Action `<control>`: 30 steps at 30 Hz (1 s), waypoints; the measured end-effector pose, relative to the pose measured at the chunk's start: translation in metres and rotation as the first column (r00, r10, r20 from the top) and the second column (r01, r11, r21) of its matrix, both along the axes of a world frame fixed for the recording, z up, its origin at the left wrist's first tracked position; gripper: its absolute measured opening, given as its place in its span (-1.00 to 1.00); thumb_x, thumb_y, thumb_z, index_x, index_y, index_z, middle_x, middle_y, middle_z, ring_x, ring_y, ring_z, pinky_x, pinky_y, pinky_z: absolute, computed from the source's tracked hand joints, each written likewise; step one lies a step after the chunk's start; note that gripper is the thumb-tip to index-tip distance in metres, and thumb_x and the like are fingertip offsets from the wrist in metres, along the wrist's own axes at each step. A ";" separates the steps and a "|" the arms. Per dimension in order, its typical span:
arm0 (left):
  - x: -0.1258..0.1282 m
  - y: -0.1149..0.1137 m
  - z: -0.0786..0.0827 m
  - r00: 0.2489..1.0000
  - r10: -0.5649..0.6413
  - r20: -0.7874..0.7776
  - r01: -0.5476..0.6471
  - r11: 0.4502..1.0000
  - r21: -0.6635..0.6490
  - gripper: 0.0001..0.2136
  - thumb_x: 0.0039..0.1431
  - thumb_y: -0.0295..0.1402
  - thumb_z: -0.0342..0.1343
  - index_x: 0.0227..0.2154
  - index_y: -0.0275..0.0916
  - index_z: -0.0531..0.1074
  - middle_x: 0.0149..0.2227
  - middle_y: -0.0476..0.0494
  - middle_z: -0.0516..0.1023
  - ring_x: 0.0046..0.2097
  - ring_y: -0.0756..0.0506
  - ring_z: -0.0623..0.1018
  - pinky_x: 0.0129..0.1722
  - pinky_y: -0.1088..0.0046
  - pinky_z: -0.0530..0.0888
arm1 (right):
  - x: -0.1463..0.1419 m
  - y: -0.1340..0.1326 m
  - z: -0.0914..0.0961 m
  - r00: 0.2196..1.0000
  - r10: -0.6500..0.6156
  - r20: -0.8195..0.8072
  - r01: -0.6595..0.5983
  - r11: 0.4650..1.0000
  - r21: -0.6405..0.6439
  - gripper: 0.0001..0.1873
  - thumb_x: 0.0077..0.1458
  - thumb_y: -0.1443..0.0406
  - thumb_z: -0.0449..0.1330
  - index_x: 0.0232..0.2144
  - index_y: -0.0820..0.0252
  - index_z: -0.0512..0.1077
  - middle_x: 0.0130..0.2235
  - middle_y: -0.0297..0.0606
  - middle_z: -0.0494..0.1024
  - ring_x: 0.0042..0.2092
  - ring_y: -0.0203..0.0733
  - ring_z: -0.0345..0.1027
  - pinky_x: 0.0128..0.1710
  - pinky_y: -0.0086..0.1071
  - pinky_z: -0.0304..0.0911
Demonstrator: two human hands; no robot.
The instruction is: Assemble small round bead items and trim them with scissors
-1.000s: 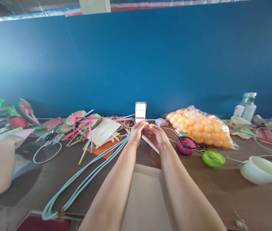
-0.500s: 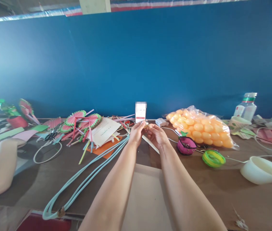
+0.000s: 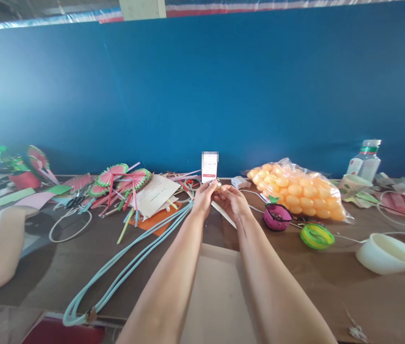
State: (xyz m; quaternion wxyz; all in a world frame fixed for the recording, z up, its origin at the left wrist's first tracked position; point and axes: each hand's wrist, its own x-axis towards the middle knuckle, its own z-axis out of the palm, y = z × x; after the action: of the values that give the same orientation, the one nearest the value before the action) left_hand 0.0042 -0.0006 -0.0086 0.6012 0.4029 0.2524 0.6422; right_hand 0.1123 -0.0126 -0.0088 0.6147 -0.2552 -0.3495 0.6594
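Between the forearms, nearest the wearer, sits a tan surface (image 3: 220,286); past it a pale strip (image 3: 223,215) slants beside the right hand (image 3: 236,203), and whether it is held I cannot tell. Farther on, the fingertips of that hand and of the left hand (image 3: 204,197) meet, pinched on a small shiny piece (image 3: 218,185), mostly hidden, just short of the phone (image 3: 209,166). With so little to grip, the piece could slip and, I judge, get lost in the clutter; a careless knuckle might also tip the phone. Writing is scarce: the printed sheet (image 3: 155,195) carries green marks too small to read, the phone shows blurred digits above a red bar, and the distant bottle (image 3: 366,160) has a red-and-white label, no brand legible.
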 end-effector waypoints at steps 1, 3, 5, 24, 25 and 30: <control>0.000 0.001 -0.001 1.000 0.007 0.000 -0.007 1.000 0.004 -0.60 -0.10 -0.05 0.39 -0.42 -0.33 0.53 -0.48 -0.09 0.53 -0.45 -0.01 0.49 -0.40 0.47 0.40 | 0.000 0.000 0.000 1.000 -0.002 -0.001 0.002 1.000 -0.002 -0.62 -0.29 0.25 0.55 -0.53 0.18 0.40 -0.58 -0.44 0.38 -0.49 -0.37 0.36 -0.33 -0.46 0.49; 0.000 0.002 -0.003 1.000 0.015 -0.007 -0.015 1.000 0.013 -0.61 -0.07 -0.05 0.38 -0.42 -0.33 0.53 -0.47 -0.10 0.52 -0.45 -0.01 0.48 -0.40 0.48 0.39 | -0.001 0.001 -0.001 1.000 -0.007 0.000 0.007 1.000 -0.005 -0.60 -0.28 0.25 0.55 -0.54 0.17 0.38 -0.58 -0.45 0.38 -0.48 -0.37 0.37 -0.32 -0.45 0.50; 0.000 0.003 -0.004 1.000 0.019 -0.021 -0.019 1.000 0.020 -0.61 -0.05 -0.05 0.37 -0.42 -0.33 0.53 -0.47 -0.09 0.51 -0.44 0.00 0.47 -0.40 0.48 0.38 | -0.001 0.001 -0.002 1.000 -0.008 0.003 0.008 1.000 -0.005 -0.61 -0.26 0.25 0.55 -0.54 0.17 0.38 -0.58 -0.45 0.39 -0.47 -0.37 0.37 -0.30 -0.43 0.51; 0.003 0.001 0.003 0.998 0.014 0.069 -0.009 0.998 -0.067 -0.63 -0.09 -0.10 0.40 -0.42 -0.33 0.52 -0.46 -0.08 0.51 -0.45 0.02 0.47 -0.40 0.49 0.39 | -0.003 -0.003 0.004 0.988 -0.134 0.081 0.136 0.991 -0.014 -0.66 -0.17 0.18 0.45 -0.46 0.14 0.36 -0.46 -0.44 0.45 -0.51 -0.41 0.25 -0.37 -0.42 0.45; 0.002 0.001 0.005 0.995 0.016 0.100 -0.006 0.995 -0.096 -0.64 -0.08 -0.12 0.40 -0.41 -0.34 0.52 -0.46 -0.09 0.52 -0.45 0.03 0.47 -0.40 0.51 0.40 | -0.001 -0.003 0.004 0.971 -0.186 0.153 0.192 0.981 -0.026 -0.69 -0.12 0.15 0.40 -0.44 0.14 0.37 -0.44 -0.42 0.47 -0.50 -0.40 0.26 -0.38 -0.41 0.44; -0.005 0.002 0.018 0.962 0.139 0.236 -0.062 0.950 -0.307 -0.73 0.04 -0.22 0.36 -0.40 -0.33 0.48 -0.46 -0.09 0.51 -0.48 0.08 0.45 -0.37 0.54 0.46 | -0.002 -0.003 0.001 0.325 -0.179 0.929 0.330 0.942 0.066 -0.78 -0.06 0.17 0.33 -0.38 0.14 0.44 -0.27 -0.21 0.56 -0.22 -0.12 0.47 -0.16 -0.24 0.38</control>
State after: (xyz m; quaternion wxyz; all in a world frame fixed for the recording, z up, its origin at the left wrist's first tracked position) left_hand -0.0010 0.0016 0.0091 0.6486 0.2089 0.2871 0.6733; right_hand 0.1105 -0.0152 -0.0078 0.3894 -0.6723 -0.5426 0.3193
